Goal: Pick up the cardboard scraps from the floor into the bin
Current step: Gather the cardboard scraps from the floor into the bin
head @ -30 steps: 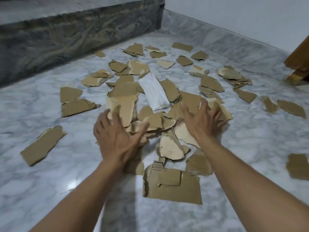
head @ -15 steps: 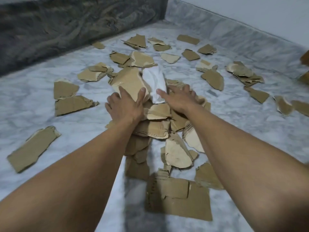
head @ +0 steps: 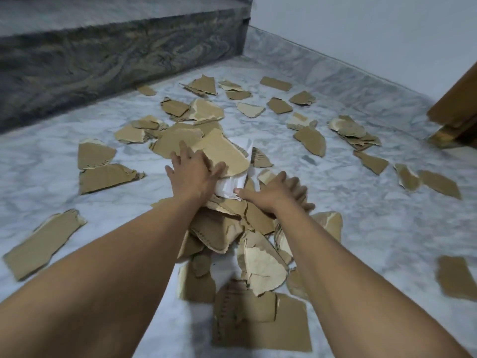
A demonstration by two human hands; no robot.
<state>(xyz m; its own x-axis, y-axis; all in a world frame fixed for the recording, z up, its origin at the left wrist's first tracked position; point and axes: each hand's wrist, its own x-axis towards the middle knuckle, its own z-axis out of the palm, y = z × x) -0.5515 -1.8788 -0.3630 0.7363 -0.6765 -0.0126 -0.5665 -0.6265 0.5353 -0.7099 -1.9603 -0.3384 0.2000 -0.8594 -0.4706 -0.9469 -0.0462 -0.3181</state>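
Bare arms all the way here: the left forearm [head: 108, 259] and the right forearm [head: 348, 267] show uncovered, slim and smooth, down to the wrists. The left hand [head: 195, 173] and right hand [head: 276, 195] are bare as well, the right one's fingers blurred.

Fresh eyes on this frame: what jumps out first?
Torn cardboard scraps litter the marble floor, heaped thickest in the middle. Both hands rest on that heap: left hand spread flat on a large scrap, right hand beside it, a white sheet between them.
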